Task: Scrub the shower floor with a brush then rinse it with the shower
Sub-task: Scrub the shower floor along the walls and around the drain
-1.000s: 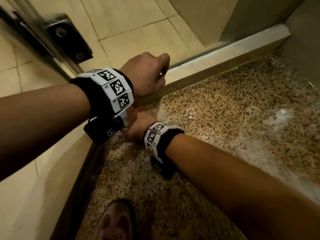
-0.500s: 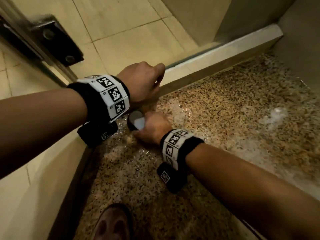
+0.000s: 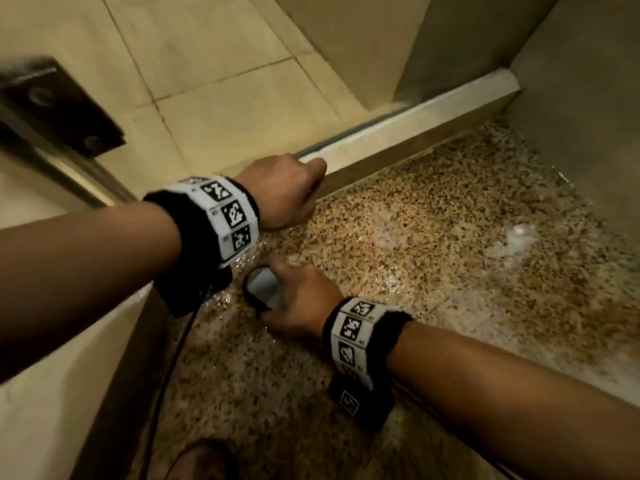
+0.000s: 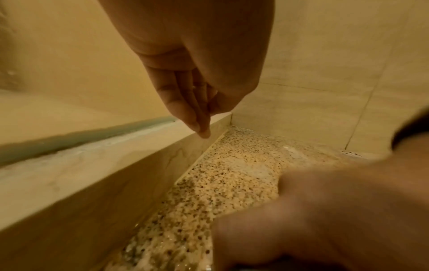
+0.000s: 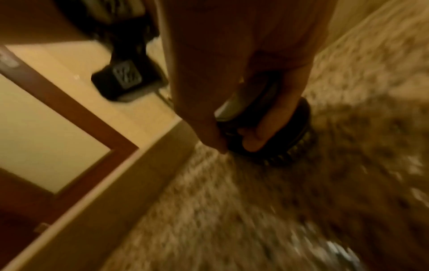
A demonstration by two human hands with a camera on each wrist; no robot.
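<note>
Right hand (image 3: 300,306) grips the round black grey-topped brush (image 3: 262,289) on the wet speckled stone floor (image 3: 433,244) beside the pale curb (image 3: 408,133), left hand (image 3: 282,195) loosely curled, empty.

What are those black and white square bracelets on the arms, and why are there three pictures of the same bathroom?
Those bands carry small cameras, one on each wrist, and a third camera sits on the person's head. So one picture looks down from the head, and the other two look along each hand. The right hand grips a round scrubbing brush with dark bristles and presses it on the speckled shower floor, which looks wet and foamy. The left hand holds nothing; it hangs over the pale raised edge of the shower. At the bottom of the head picture you can see part of a foot.
</note>
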